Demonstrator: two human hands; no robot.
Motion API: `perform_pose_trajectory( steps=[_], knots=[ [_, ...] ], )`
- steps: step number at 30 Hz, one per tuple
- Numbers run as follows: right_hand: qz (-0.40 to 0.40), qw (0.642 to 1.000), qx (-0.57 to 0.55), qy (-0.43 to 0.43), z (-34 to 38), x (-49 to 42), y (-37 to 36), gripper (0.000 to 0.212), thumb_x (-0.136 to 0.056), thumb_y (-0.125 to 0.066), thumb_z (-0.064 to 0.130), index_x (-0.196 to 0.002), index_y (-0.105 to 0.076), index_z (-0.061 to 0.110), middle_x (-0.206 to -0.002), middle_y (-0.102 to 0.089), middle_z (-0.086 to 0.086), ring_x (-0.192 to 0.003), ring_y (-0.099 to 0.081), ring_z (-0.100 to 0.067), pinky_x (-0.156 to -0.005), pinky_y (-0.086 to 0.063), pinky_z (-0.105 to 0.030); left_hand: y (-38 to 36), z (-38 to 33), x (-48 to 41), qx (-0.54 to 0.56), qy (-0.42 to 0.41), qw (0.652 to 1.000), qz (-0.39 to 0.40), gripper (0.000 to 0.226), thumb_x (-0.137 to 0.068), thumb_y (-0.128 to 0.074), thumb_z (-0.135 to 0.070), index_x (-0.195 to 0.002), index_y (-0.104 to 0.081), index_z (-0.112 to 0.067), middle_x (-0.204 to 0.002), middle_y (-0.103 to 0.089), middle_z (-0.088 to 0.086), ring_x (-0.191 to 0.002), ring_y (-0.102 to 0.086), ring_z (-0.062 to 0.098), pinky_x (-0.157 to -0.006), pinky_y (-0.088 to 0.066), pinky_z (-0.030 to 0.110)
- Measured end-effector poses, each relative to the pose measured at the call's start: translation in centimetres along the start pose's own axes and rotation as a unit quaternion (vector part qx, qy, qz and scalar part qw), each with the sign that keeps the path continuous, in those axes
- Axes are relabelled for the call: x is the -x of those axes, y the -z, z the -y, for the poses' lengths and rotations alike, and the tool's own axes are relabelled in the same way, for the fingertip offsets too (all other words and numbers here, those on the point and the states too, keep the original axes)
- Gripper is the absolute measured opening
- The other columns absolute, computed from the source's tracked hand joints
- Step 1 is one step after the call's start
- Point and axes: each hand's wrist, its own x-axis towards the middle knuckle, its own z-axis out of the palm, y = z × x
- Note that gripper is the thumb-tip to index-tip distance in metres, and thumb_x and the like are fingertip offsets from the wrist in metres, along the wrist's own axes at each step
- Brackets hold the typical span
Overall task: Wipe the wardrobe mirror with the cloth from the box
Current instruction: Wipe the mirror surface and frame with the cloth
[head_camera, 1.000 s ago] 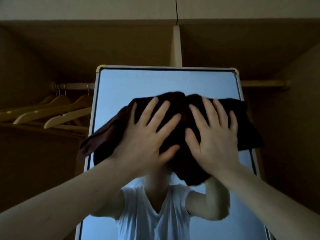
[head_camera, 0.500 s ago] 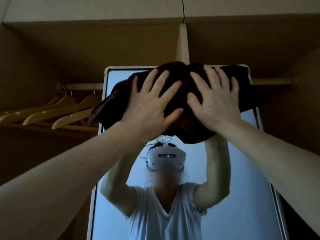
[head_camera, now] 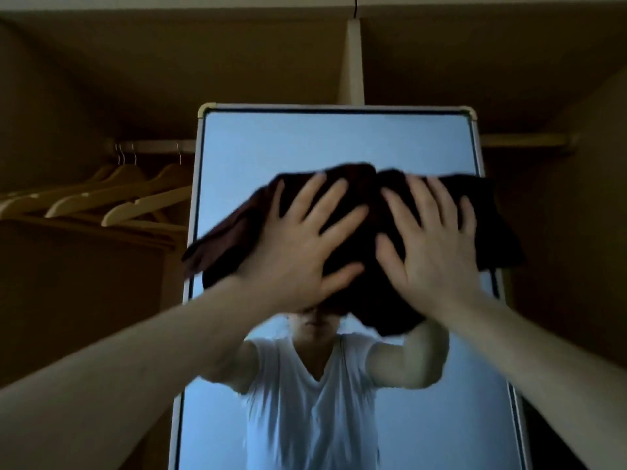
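Currently: both hands press a dark cloth (head_camera: 366,232) flat against the wardrobe mirror (head_camera: 305,144).

No brand, label or legible writing is visible on any surface. The left hand (head_camera: 302,252) and the right hand (head_camera: 431,252) lie side by side on the cloth, palms down, fingers spread apart and not curled around the fabric; the thumbs point toward each other across a narrow gap. The cloth sits between the palms and the glass, in the upper-middle area of the mirror, below its top frame edge. Its left corner hangs past the mirror's left frame; its right edge overlaps the right frame. Wooden hangers (head_camera: 101,201) hang on the rail (head_camera: 152,145) at far left. The frame shows motion blur.
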Motion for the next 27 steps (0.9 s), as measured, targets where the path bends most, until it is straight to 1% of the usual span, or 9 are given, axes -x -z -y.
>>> perform_pose_trajectory(
  steps=[3, 6, 9, 13, 15, 18, 21, 25, 27],
  knots=[
    [0.023, 0.999, -0.002, -0.041, -0.4, -6.2, 0.9, 0.063, -0.088, -0.024, 0.052, -0.146, -0.032, 0.027, -0.155, -0.023, -0.007, -0.143, -0.014, -0.030, -0.110, -0.010, -0.060, 1.0, 2.7, -4.4, -0.018, 0.054, 0.998, 0.025, 0.069, -0.089, -0.024, -0.063, -0.146, -0.037, -0.027, -0.154, -0.030, 0.011, -0.143, -0.022, 0.035, -0.106, -0.022, 0.061],
    [0.036, 0.995, -0.033, -0.087, 0.4, -9.2, 1.2, 0.059, -0.091, -0.026, 0.048, -0.148, -0.022, 0.032, -0.159, -0.010, -0.003, -0.146, 0.000, -0.027, -0.113, 0.000, -0.058, 1.2, 3.5, -6.0, -0.037, 0.091, 0.994, 0.040, 0.072, -0.089, -0.012, -0.064, -0.150, -0.024, -0.029, -0.158, -0.019, 0.008, -0.146, -0.011, 0.031, -0.111, -0.012, 0.060],
    [0.044, 0.987, -0.083, -0.127, 1.9, -8.0, 1.0, 0.057, -0.095, -0.025, 0.049, -0.149, -0.019, 0.035, -0.160, -0.002, 0.000, -0.146, 0.007, -0.024, -0.114, 0.006, -0.055, 0.7, 2.1, -4.2, -0.019, 0.108, 0.994, 0.022, 0.068, -0.092, -0.017, -0.060, -0.150, -0.028, -0.025, -0.158, -0.022, 0.010, -0.146, -0.012, 0.032, -0.110, -0.012, 0.060],
    [-0.018, 0.996, -0.053, -0.075, 3.7, -3.6, 0.0, 0.062, -0.089, -0.022, 0.053, -0.146, -0.034, 0.030, -0.157, -0.021, -0.007, -0.145, -0.008, -0.030, -0.113, -0.004, -0.057, 1.0, -0.9, 0.6, 0.015, 0.136, 0.990, 0.025, 0.065, -0.090, -0.032, -0.054, -0.145, -0.039, -0.020, -0.153, -0.032, 0.012, -0.142, -0.023, 0.035, -0.108, -0.012, 0.054],
    [-0.019, 0.998, -0.037, -0.045, 3.6, -3.2, -0.3, 0.063, -0.088, -0.024, 0.052, -0.143, -0.040, 0.026, -0.154, -0.029, -0.010, -0.143, -0.017, -0.033, -0.111, -0.009, -0.059, 2.6, -0.8, 1.1, 0.074, 0.156, 0.984, 0.031, 0.064, -0.085, -0.035, -0.053, -0.140, -0.046, -0.022, -0.148, -0.039, 0.007, -0.138, -0.030, 0.029, -0.108, -0.019, 0.050],
    [-0.012, 1.000, -0.028, -0.004, 3.2, -4.5, -0.3, 0.064, -0.087, -0.024, 0.052, -0.143, -0.042, 0.026, -0.154, -0.029, -0.010, -0.143, -0.019, -0.033, -0.111, -0.010, -0.059, 5.3, 2.2, -1.1, 0.173, 0.258, 0.950, -0.040, 0.046, -0.088, -0.044, -0.045, -0.124, -0.059, -0.021, -0.130, -0.049, 0.001, -0.122, -0.041, 0.021, -0.099, -0.031, 0.037],
    [-0.008, 0.999, -0.026, 0.025, 3.2, -5.9, -0.3, 0.063, -0.086, -0.023, 0.050, -0.142, -0.042, 0.027, -0.155, -0.028, -0.008, -0.144, -0.017, -0.032, -0.112, -0.008, -0.058, 6.0, 6.2, -2.5, 0.174, 0.370, 0.909, -0.074, 0.035, -0.093, -0.051, -0.033, -0.125, -0.057, -0.020, -0.133, -0.044, 0.001, -0.125, -0.037, 0.020, -0.101, -0.031, 0.033],
    [-0.009, 0.997, -0.039, 0.059, 4.6, -8.3, -0.1, 0.065, -0.084, -0.022, 0.046, -0.139, -0.047, 0.024, -0.153, -0.031, -0.008, -0.143, -0.018, -0.031, -0.112, -0.007, -0.055, 5.3, 8.3, -1.5, 0.263, 0.445, 0.854, -0.059, 0.056, -0.092, -0.054, -0.026, -0.144, -0.033, -0.018, -0.148, -0.025, 0.004, -0.134, -0.028, 0.025, -0.107, -0.031, 0.038],
    [-0.003, 0.996, -0.041, 0.079, 5.9, -9.5, -0.1, 0.067, -0.082, -0.020, 0.045, -0.138, -0.048, 0.023, -0.153, -0.031, -0.008, -0.143, -0.018, -0.030, -0.113, -0.007, -0.054, 5.1, 7.9, -1.3, 0.330, 0.478, 0.813, -0.043, 0.067, -0.093, -0.054, -0.027, -0.149, -0.019, -0.021, -0.151, -0.022, 0.003, -0.132, -0.035, 0.024, -0.103, -0.036, 0.036]
  ],
)
